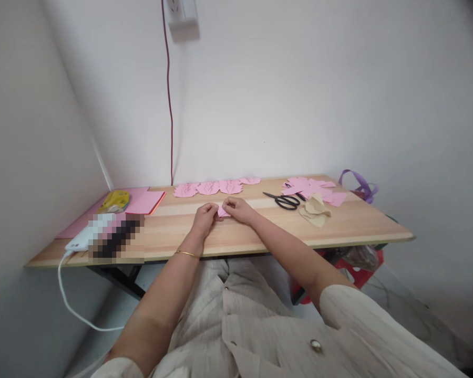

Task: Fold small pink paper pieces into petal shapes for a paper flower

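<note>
Between my two hands is a small piece of pink paper (223, 212), just above or on the table's middle. My left hand (205, 216) pinches its left side, and my right hand (237, 209) pinches its right side, with the fingertips close together. Much of the paper is covered by the fingers. Behind the hands, several pink paper cutouts with fringed edges (208, 188) lie in a row near the wall. To the right of my right hand rest black-handled scissors (286, 201).
Pink paper scraps (309, 188) and a crumpled tan cloth or paper (316, 211) lie at the right on the wooden table (236, 239). At the left are stacked pink sheets (145, 202), a yellow packet (115, 200) and a white device with a cable (84, 236). A purple strap (358, 182) hangs beyond the right edge.
</note>
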Demonstrator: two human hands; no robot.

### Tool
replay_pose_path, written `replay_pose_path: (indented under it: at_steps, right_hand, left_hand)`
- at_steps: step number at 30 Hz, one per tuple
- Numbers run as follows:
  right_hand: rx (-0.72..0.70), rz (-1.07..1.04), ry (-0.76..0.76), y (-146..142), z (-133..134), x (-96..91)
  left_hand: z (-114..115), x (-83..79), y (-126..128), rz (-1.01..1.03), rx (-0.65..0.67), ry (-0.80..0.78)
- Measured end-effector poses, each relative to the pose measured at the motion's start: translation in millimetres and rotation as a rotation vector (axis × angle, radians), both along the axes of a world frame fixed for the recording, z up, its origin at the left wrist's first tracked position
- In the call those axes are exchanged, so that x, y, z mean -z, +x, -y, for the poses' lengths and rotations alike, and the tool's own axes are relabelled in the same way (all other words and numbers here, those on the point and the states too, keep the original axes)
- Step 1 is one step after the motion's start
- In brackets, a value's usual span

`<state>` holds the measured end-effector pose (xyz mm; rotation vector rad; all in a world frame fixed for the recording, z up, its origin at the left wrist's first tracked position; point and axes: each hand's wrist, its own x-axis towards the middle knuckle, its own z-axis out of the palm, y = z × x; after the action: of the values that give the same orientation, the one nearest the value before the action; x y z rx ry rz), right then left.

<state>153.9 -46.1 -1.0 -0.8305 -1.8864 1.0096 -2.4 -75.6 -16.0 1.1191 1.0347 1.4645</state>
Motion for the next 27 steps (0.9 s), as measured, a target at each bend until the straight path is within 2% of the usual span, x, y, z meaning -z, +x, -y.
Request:
replay_pose_path:
  at_steps: [6, 14, 17, 27]
  right_hand:
    - [0.06, -0.054, 0.013, 0.8, -1.3, 0.0]
    - [-0.001, -0.071, -0.025, -1.9, -0.3, 0.1]
    - [-0.012, -0.06, -0.068, -1.9, 1.6, -0.4]
    - [-0.047, -0.023, -0.061, 0.1, -3.9, 5.5]
  left_hand:
    - [1.2, 0.2, 0.3, -0.019, 0.092, -0.058]
    - [-4.7, 9.4, -0.5, -0.063, 0.122, -0.017]
    - [-3.4, 9.2, 0.4, -0.109, 0.125, 0.005]
    - [0.5, 4.6, 1.6, -0.18, 0.082, -0.007]
